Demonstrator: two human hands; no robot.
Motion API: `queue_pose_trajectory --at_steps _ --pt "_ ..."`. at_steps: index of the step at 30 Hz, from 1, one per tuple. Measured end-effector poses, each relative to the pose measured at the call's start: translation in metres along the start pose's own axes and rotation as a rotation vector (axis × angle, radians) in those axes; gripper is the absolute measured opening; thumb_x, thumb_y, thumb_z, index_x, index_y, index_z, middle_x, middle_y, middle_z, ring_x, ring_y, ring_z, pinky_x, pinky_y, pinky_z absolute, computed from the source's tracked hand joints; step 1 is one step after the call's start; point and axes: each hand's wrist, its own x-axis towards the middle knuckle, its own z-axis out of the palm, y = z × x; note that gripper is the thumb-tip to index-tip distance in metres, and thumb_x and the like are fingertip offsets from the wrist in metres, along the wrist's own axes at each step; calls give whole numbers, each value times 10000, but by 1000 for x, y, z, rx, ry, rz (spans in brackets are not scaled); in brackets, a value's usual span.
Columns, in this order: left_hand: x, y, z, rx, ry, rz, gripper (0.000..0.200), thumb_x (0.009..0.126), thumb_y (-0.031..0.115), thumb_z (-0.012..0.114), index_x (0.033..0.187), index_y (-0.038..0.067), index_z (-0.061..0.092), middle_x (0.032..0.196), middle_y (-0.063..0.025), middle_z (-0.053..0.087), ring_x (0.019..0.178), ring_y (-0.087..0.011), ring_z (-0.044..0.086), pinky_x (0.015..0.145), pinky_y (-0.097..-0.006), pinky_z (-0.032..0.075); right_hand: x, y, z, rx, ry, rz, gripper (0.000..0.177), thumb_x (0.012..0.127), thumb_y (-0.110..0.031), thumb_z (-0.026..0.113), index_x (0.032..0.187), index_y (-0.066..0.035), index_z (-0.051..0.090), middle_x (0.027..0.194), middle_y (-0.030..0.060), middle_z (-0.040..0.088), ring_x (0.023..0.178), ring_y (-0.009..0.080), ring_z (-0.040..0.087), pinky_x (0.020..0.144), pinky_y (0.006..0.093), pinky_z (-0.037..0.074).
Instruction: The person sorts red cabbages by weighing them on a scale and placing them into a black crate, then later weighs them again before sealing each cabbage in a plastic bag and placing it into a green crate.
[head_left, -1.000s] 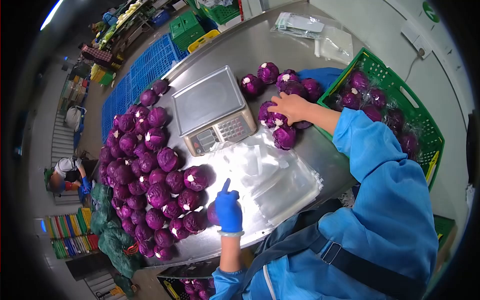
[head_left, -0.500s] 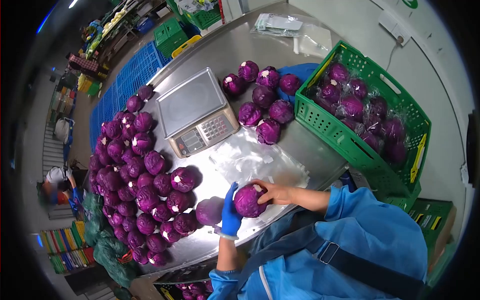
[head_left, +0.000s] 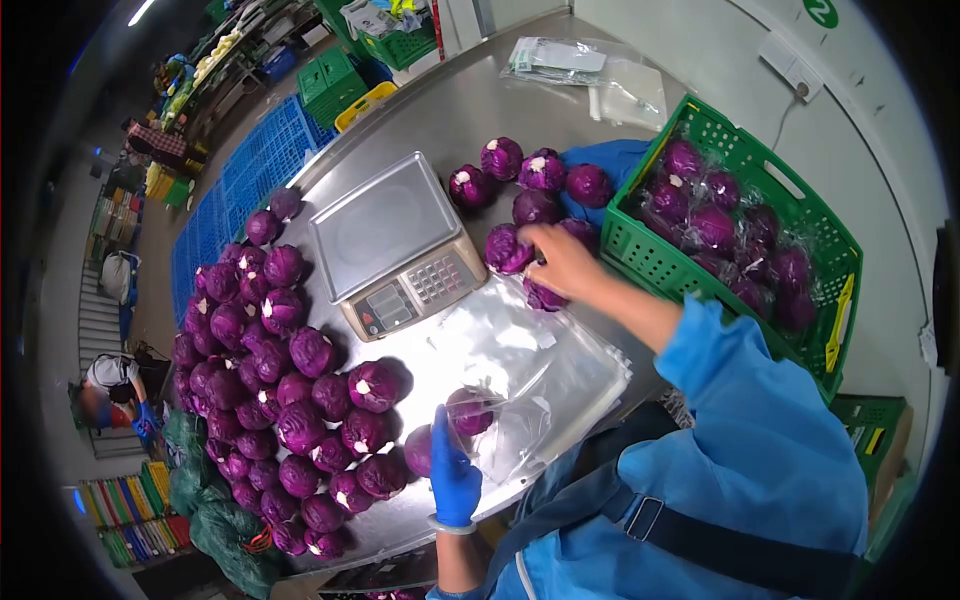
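Note:
My left hand, in a blue glove, stands upright near the table's front edge. Its index finger points up, and the other fingers are mostly hidden. Clear plastic bag film meets this hand and covers a red cabbage beside it. Just left of the glove sits another red cabbage. My bare right hand reaches over the group by the scale, fingers apart and curved, fingertips at the edge of a red cabbage. Under the hand, one more cabbage is partly covered.
A digital scale stands mid-table, with a large pile of red cabbages to its left. Right, a green crate holds bagged cabbages. Flat clear bags lie in front of me. Packets lie at the back. A person is beyond the table.
My right hand has let go of the cabbage and moved up and away to the group by the scale. That cabbage now sits beside my left hand under clear film.

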Motion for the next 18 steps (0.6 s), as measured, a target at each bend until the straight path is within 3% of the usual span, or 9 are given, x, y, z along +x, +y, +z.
queue_pose_trajectory --at_steps 1,2,4,6,9,11,14,16,18 --pt "6 0 0 59 -5 -29 1020 571 -248 390 1531 62 245 1327 -32 464 650 -42 359 593 -164 359 27 14 4 -195 -95 30 688 678 -163 796 1298 -107 503 1350 168 472 1221 331 468 958 455 442" --pt "9 -9 4 112 -8 -10 1022 574 -244 394 1534 69 242 1237 -9 481 648 -40 355 586 -164 352 46 27 15 -483 -157 52 759 644 -153 814 1332 -126 496 1414 168 410 1247 361 441 964 463 442" --pt "17 0 9 -46 -16 -112 1019 584 -226 420 1539 78 236 980 23 422 625 -39 347 562 -173 339 71 75 60 -721 -128 -23 626 737 -157 730 1331 -173 531 1410 163 424 1241 391 440 953 491 441" --pt "22 15 6 34 -36 -168 982 600 -217 410 1528 65 254 1333 -64 409 772 -111 500 723 -210 425 82 99 76 -790 -149 -73 509 803 -161 657 1303 -194 565 1409 161 427 1238 391 443 923 508 453" --pt "27 14 3 132 -33 -145 973 607 -196 408 1528 86 265 1505 -90 415 636 -112 432 636 -194 436 89 93 54 -796 -320 -140 541 763 -207 719 1281 -223 563 1367 152 446 1212 389 469 854 510 495" --pt "28 16 2 109 -39 -168 985 601 -197 410 1530 93 265 1435 -69 430 629 -99 421 611 -199 417 93 74 34 -716 -335 -21 751 617 -205 830 1303 -218 526 1347 148 447 1202 386 475 873 488 505" --pt "27 9 7 87 -5 -140 1011 589 -202 433 1536 106 258 1104 -11 470 605 -74 364 569 -202 360 80 28 -2 -255 94 211 846 573 -160 864 1321 -155 469 1308 125 486 1222 316 498 940 397 508" --pt "26 8 10 16 -5 -146 1036 585 -212 446 1545 112 231 1147 -1 547 611 -61 348 560 -195 340 55 -4 -31 807 -157 255 838 597 -172 851 1338 -129 461 1267 103 543 1197 259 534 979 376 483" --pt "28 10 10 -113 -35 -159 1043 590 -223 452 1548 107 206 1354 -22 467 607 -58 323 547 -193 323 8 -60 -50 1143 -531 300 858 619 -144 792 1400 -123 438 1295 105 556 1182 235 551 1039 390 432"
